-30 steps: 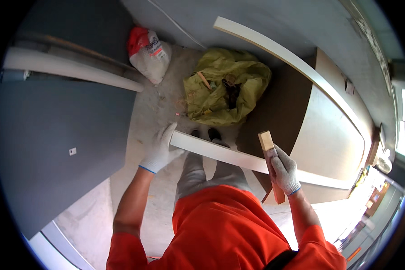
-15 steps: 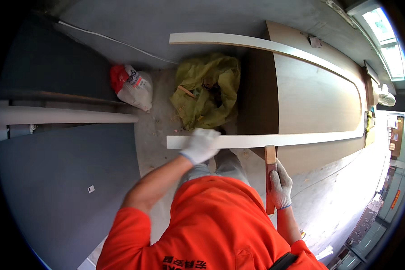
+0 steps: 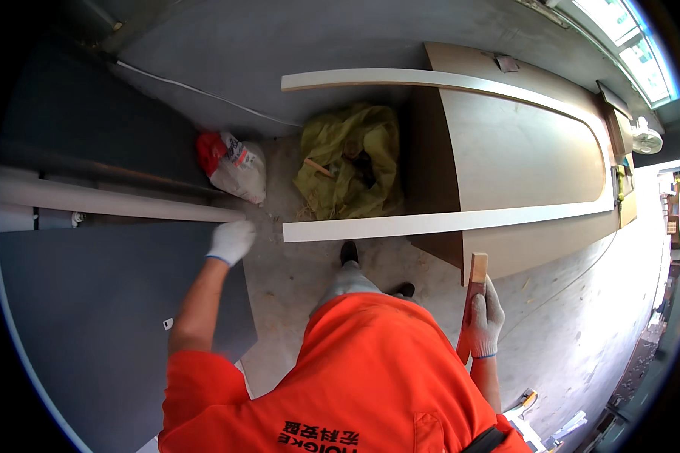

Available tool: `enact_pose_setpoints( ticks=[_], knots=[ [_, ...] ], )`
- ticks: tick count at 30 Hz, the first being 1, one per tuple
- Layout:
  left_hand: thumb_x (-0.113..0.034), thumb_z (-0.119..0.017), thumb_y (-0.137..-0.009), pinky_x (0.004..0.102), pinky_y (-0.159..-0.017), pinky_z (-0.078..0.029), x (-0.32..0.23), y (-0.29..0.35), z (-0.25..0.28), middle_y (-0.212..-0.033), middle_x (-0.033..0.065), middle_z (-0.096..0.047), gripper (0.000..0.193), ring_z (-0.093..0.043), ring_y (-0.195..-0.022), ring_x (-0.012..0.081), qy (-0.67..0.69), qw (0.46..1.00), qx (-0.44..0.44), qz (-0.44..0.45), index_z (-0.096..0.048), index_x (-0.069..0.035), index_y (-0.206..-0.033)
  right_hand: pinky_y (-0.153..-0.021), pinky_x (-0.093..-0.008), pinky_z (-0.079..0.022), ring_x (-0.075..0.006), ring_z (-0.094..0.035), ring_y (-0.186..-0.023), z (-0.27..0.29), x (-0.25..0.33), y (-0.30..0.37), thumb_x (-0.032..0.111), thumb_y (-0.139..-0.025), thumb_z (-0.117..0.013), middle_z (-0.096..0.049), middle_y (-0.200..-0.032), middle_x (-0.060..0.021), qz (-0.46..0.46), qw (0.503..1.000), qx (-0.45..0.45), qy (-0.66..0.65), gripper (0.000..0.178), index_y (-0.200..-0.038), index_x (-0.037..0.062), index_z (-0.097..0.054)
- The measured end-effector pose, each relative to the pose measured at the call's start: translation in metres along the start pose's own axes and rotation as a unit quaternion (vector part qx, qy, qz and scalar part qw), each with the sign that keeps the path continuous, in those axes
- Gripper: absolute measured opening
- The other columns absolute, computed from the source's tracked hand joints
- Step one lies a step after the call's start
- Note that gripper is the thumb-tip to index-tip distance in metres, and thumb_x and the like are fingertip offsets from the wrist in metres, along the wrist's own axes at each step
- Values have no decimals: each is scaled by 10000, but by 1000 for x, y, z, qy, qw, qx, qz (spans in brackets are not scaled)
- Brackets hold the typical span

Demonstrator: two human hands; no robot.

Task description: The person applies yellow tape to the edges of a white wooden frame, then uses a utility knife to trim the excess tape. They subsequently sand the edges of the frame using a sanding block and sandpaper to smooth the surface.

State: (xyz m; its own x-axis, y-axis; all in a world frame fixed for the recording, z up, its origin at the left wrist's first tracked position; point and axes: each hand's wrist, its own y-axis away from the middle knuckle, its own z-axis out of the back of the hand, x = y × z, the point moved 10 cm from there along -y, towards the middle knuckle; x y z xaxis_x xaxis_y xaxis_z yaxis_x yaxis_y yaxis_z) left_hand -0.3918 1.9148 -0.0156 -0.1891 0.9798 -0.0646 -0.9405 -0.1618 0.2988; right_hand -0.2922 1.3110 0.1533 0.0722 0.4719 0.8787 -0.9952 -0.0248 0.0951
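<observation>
In a white glove, my left hand (image 3: 232, 241) is out to the left, near the end of a pale tube and the edge of a dark grey board (image 3: 121, 294); its fingers are not distinct. My right hand (image 3: 486, 321), also gloved, is closed around a long wooden bar (image 3: 479, 268) with a dark red wrap that looks like sandpaper. This bar stands apart from the U-shaped white frame (image 3: 370, 227), on the near side of its near rail. The frame lies on a brown box-like support (image 3: 521, 158), and both rails overhang it to the left.
An olive sack (image 3: 321, 189) with scraps stands between the rails' overhanging ends. Left of it is a red and white bag (image 3: 238, 170). The pale tube (image 3: 113, 202) lies along the dark board. A small white fan (image 3: 647, 140) is at the far right.
My left hand has left the near rail and swung left. My right hand, still holding the wooden bar, has drawn back slightly from that rail. The head view has shifted.
</observation>
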Motion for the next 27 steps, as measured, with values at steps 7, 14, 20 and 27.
enact_pose_setpoints(
  ticks=[7, 14, 20, 27],
  knots=[
    [-232, -661, -946, 511, -832, -561, -87, 14, 79, -985, 183, -738, 188, -702, -907, 418, 148, 949, -277, 35, -737, -67, -997, -1110, -349, -461, -204, -611, -1306, 75, -55, 32, 114, -1020, -582, -679, -1389, -163, -22, 999, -44, -21, 428, -1424, -22, -608],
    [-208, -747, -940, 330, -879, -575, -583, 35, 100, -1066, 119, -731, 326, -709, -994, 186, 540, 807, 116, -209, -722, 1, -1189, -875, -338, -559, -142, -682, -1016, 191, -96, 60, 168, -1046, -596, -737, -1152, -46, -82, 975, -136, -156, 459, -1472, 1, -567],
    [-232, -629, -1036, 336, -965, -545, -807, 119, 68, -1195, 59, -616, 402, -627, -1121, 169, 701, 487, 497, -158, -514, -57, -1379, -723, -450, -595, -373, -726, -846, 284, -56, 72, 148, -896, -678, -715, -966, -209, 88, 945, -208, 238, 611, -1474, 7, -540],
    [-216, -610, -1036, 452, -941, -569, -904, 115, 17, -1142, 90, -661, 247, -664, -1066, 254, 672, 492, 550, -57, -620, -57, -1225, -1040, -409, -538, -347, -671, -1239, 371, -136, 118, 410, -832, -828, -655, -1355, -256, -116, 976, -181, 30, 1085, -1607, -78, -245]
  ],
)
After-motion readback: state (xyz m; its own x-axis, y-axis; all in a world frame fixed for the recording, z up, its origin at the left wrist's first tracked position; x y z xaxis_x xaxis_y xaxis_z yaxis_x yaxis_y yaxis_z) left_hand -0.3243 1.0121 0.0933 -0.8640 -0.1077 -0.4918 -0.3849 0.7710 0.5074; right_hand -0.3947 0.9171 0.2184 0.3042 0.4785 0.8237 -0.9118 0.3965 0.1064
